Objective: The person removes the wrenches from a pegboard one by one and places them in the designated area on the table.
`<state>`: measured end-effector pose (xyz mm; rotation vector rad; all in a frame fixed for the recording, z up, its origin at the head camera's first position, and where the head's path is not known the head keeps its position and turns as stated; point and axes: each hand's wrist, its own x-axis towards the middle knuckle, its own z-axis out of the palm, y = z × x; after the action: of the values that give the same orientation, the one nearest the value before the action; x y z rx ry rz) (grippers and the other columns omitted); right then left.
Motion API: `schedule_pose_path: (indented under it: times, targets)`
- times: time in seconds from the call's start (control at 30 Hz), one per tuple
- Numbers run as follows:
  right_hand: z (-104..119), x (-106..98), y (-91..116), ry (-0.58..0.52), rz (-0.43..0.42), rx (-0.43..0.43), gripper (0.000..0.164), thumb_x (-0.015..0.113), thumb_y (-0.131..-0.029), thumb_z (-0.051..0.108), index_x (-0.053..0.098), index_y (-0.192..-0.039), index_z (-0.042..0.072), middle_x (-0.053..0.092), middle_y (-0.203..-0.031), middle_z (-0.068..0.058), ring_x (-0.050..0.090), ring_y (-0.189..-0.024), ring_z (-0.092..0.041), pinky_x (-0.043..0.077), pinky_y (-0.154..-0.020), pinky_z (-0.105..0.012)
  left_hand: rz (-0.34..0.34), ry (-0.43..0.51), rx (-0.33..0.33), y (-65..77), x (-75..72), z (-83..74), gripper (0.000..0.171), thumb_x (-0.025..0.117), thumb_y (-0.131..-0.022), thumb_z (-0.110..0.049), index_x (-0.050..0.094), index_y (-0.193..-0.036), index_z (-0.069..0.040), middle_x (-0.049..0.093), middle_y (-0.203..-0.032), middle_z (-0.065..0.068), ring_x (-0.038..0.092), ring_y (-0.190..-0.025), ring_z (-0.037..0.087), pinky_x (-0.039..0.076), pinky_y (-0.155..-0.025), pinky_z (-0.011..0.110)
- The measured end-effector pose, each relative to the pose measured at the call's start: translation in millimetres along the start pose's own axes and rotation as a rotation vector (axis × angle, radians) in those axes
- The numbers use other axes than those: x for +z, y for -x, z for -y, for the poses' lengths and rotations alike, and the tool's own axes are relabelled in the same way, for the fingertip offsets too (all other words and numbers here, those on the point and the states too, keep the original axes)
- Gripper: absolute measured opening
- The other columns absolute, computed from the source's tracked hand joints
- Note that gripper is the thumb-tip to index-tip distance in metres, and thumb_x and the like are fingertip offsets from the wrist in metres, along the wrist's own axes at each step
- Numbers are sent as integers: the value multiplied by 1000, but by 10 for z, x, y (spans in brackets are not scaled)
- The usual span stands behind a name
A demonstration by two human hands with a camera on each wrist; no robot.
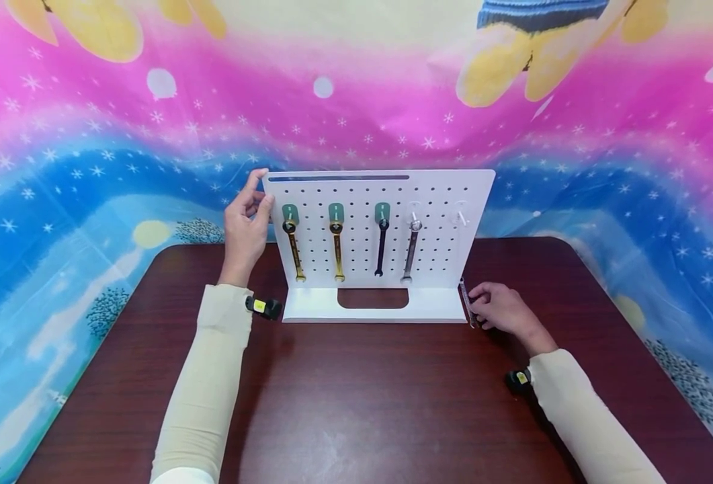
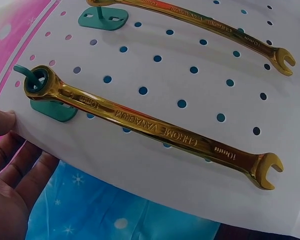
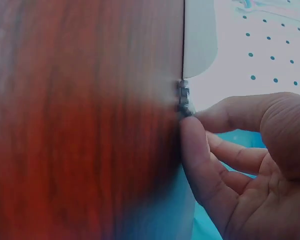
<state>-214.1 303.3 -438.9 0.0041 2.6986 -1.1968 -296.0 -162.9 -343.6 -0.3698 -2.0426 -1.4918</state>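
Observation:
A white pegboard (image 1: 362, 235) stands upright on its base. My left hand (image 1: 247, 218) grips its upper left edge between thumb and fingers. Beside the base's right end, my right hand (image 1: 504, 310) pinches a silver wrench (image 1: 468, 302) low at the table. Only an end of this wrench (image 3: 184, 97) shows in the right wrist view. Hanging from hooks on the board are two gold wrenches (image 1: 338, 252), a dark wrench (image 1: 382, 245) and another silver wrench (image 1: 412, 249). The left wrist view shows a gold wrench (image 2: 150, 125) on its green hook, close to my left fingers.
At the board's far right is a clear hook (image 1: 462, 216) with no wrench on it. The board's base has a cut-out (image 1: 373, 298) at the middle. It stands toward the back of a dark red wooden table (image 1: 356, 390), before a patterned cloth (image 1: 356, 101).

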Motion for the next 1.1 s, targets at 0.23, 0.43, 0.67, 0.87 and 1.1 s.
schedule_pose_path:
  times: [0.23, 0.43, 0.67, 0.87, 1.1]
  targets:
    - [29, 16, 30, 84, -39, -33, 28, 63, -100, 13, 64, -120, -7, 70, -95, -16, 67, -66, -22, 58, -62, -37, -2, 2, 3, 10, 15, 6, 42, 60, -107, -24, 59, -146, -40, 65, -104, 11, 61, -83, 21, 46, -73, 29]
    - [110, 35, 53, 77, -79, -93, 29, 60, -105, 22, 68, -120, -1, 70, -91, -13, 67, -72, -23, 57, -64, -35, -12, 11, 7, 20, 13, 17, 42, 60, -106, -23, 59, -145, -39, 65, -103, 12, 63, -84, 22, 48, -73, 28]
    - [358, 142, 74, -21, -112, -167, 31, 62, -105, 28, 67, -125, 4, 67, -84, -14, 63, -66, -37, 53, -57, -37, -27, 23, 10, 20, 11, 18, 43, 60, -106, -19, 60, -145, -36, 66, -102, 14, 62, -84, 23, 48, -74, 27]
    - [495, 180, 40, -105, -175, -256, 38, 64, -104, 29, 63, -136, 8, 71, -107, -17, 68, -77, -41, 57, -61, -42, -28, 16, 6, 34, 26, 18, 43, 60, -106, -21, 59, -145, -39, 66, -103, 13, 61, -85, 21, 48, -76, 27]
    - [636, 295, -33, -167, -198, -311, 38, 63, -104, 18, 61, -141, 10, 65, -130, -16, 70, -100, -39, 59, -79, -50, -32, 19, 3, 41, 37, 2, 43, 60, -106, -21, 59, -146, -40, 65, -102, 12, 61, -83, 22, 48, -73, 28]
